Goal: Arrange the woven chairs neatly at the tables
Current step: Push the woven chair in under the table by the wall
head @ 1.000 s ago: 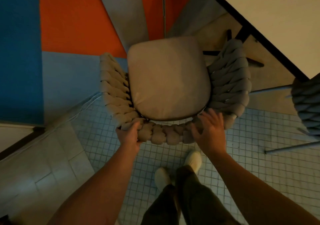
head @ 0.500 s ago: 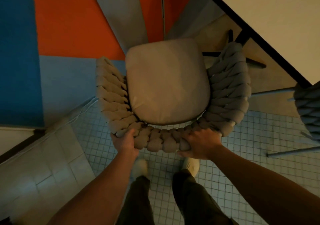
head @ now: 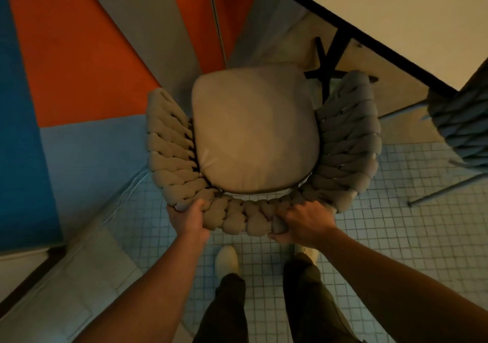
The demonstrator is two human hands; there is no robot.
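Both hands are clamped on the braided backrest of the woven chair (head: 260,142). The left hand (head: 188,219) wraps the back's left corner, thumb over the top and fingers under the rim. The right hand (head: 303,223) closes over the back's right part, knuckles up, thumb tucked beneath the braid. The chair's beige seat cushion (head: 254,128) fills the space inside the curved back and arms. The chair stands partly on small white floor tiles (head: 396,237), its front end over the orange, grey and blue floor panels (head: 79,52). The table (head: 396,12) lies beyond the chair's right arm, with its dark cross-shaped base (head: 326,70) just beside the cushion's far right corner. A second, darker woven chair (head: 460,123) sits right of the held chair, near the table's edge. The person's shoes and dark trousers are just behind the chair's back.
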